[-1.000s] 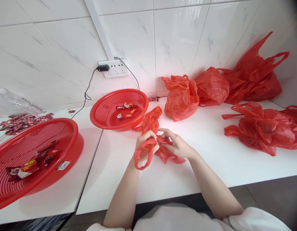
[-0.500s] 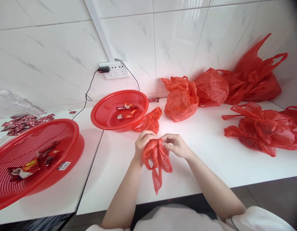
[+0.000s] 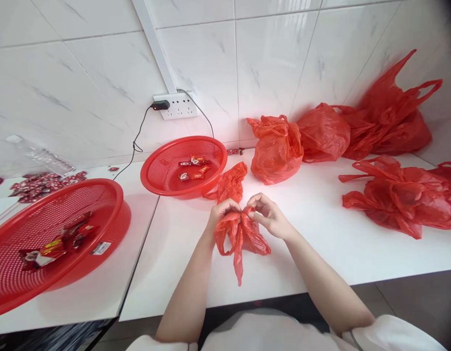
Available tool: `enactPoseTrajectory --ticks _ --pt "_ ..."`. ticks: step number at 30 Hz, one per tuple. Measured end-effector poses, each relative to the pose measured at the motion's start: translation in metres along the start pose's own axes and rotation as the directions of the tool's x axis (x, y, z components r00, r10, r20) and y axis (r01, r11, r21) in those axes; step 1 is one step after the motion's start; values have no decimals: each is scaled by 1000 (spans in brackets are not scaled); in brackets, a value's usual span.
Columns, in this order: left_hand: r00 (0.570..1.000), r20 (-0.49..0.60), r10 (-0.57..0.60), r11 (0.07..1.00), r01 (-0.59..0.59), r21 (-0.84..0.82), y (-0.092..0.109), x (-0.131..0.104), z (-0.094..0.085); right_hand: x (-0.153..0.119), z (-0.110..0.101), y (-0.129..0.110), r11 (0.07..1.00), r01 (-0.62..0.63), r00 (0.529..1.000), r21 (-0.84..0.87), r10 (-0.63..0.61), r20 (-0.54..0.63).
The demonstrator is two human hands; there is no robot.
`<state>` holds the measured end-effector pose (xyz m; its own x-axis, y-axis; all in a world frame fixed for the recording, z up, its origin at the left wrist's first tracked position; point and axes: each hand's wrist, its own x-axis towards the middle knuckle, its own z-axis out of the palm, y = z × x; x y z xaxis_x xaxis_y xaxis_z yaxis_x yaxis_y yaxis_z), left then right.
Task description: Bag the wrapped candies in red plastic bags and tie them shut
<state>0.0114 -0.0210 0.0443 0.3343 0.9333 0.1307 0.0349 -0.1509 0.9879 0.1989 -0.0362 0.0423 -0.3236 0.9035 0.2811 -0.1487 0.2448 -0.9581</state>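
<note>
Left hand [image 3: 224, 208] and right hand [image 3: 272, 218] pinch the bag [image 3: 243, 234] at 12 o'clock, basket [image 3: 152, 170] at its 11; uneven pull could tear thin film or slip folds, left fingertips seemingly half-hidden.

Glossy white marbled tiles [image 3: 276, 63] line the wall at twelve o'clock; a white bench [image 3: 306, 253] stands below, with grey floor [image 3: 411, 297] at five o'clock.

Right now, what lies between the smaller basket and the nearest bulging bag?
The head view shows a crumpled red bag, with wrapped sweets behind it.
</note>
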Motion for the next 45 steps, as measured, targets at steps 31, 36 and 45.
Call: enactPoseTrajectory --ticks 31,36,45 --pt "984 35 -173 977 176 -119 -14 15 -8 -5 -45 -5 623 33 999 -781 -17 29" --pt "959 -150 -239 947 196 -255 -18 20 -10 -13 -38 -6 612 -20 992 -790 111 61" --pt "866 -460 -198 980 162 -116 -29 30 -29 -73 -225 -100 292 -595 523 -749 -567 -636"
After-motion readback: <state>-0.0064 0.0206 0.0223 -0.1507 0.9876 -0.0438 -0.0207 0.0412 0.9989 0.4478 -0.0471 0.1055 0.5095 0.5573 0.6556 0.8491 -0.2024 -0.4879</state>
